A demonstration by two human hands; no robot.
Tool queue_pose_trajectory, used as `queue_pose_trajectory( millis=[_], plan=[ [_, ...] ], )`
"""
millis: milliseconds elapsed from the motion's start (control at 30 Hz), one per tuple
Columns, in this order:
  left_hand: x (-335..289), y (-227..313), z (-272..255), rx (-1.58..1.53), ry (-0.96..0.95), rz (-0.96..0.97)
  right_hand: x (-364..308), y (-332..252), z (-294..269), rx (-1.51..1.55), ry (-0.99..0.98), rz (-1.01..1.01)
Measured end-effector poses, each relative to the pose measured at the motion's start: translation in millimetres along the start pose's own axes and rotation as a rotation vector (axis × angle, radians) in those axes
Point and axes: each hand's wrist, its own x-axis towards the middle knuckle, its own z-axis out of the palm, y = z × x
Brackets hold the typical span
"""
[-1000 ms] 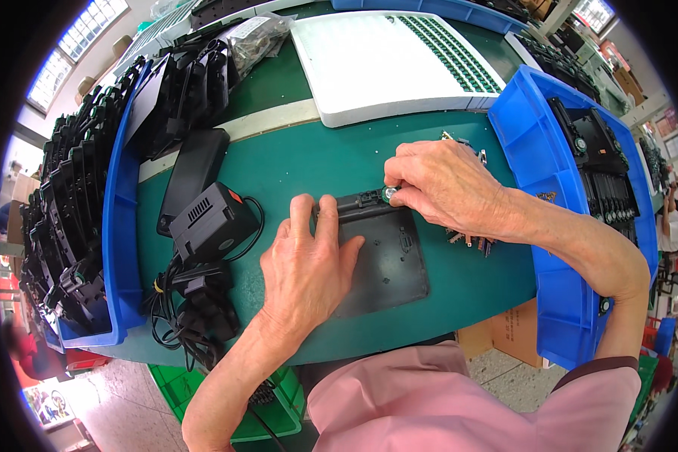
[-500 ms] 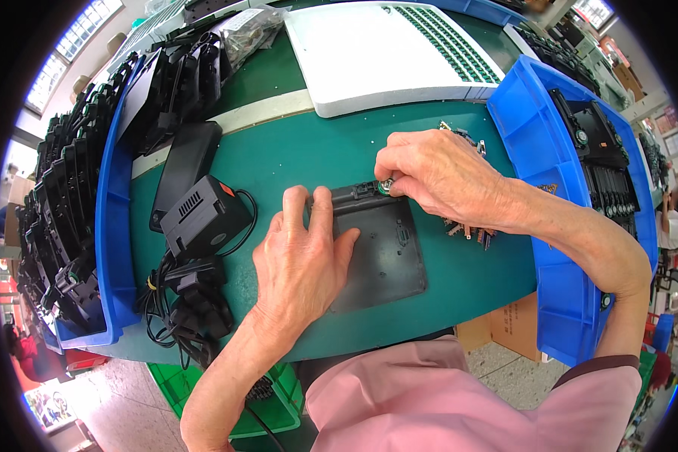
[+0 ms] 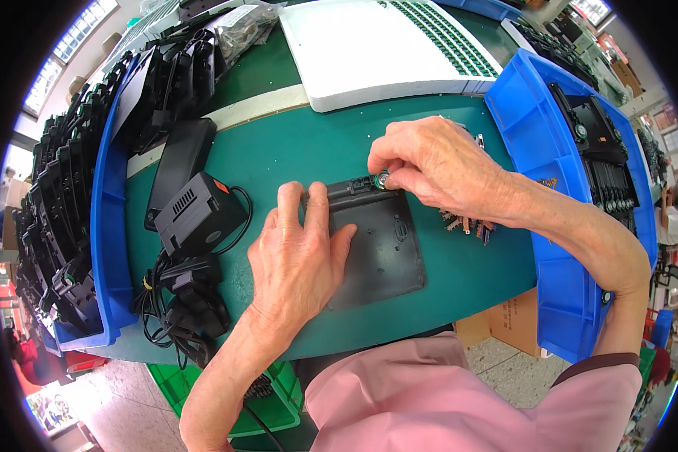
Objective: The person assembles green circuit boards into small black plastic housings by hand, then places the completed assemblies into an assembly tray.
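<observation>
A flat black plastic panel (image 3: 380, 252) with a raised strip along its far edge lies on the green mat. My left hand (image 3: 297, 256) rests on the panel's left side, fingers stretched and thumb apart, steadying it from above. At the panel's far right corner, my right hand (image 3: 429, 162) pinches a small round green-and-silver part (image 3: 382, 180) between thumb and forefinger. That part touches the end of the strip; how it is seated is hidden by the fingers. Small metal pieces (image 3: 471, 224) lie in a loose pile under and beside my right hand.
At left, a blue bin (image 3: 111, 248) is stacked with black panels, near a black boxy device (image 3: 201, 213) with tangled cables (image 3: 166, 301). A white foam tray (image 3: 377, 56) holding rows of small green parts stands at the back. Another blue bin (image 3: 516, 98) with black parts stands right.
The view has shifted slightly. My right hand keeps its pinch on the round part at the panel's corner, with only a slight turn; my left hand stays on the panel.
</observation>
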Motion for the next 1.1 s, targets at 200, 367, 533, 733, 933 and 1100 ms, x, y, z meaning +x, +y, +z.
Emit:
queue_pose_trajectory(
  millis=[200,367,533,733,933,1100],
  plan=[
    [0,0,0,0.001,-0.004,-0.004,-1,1,5,-0.087,0.031,-0.115],
    [2,0,0,-0.002,-0.008,-0.006,3,2,1,-0.043,-0.033,-0.051],
    [1,0,-1,-0.008,-0.015,-0.009,5,2,-3,-0.027,0.036,-0.026],
    [0,0,0,-0.007,-0.015,-0.008,1,2,4,-0.070,0.026,-0.053],
    [1,0,0,-0.015,-0.006,-0.008,3,2,4,-0.084,0.002,-0.047],
    [1,-1,-2,-0.015,-0.009,-0.005,7,2,-3,-0.034,0.019,0.007]
  ],
)
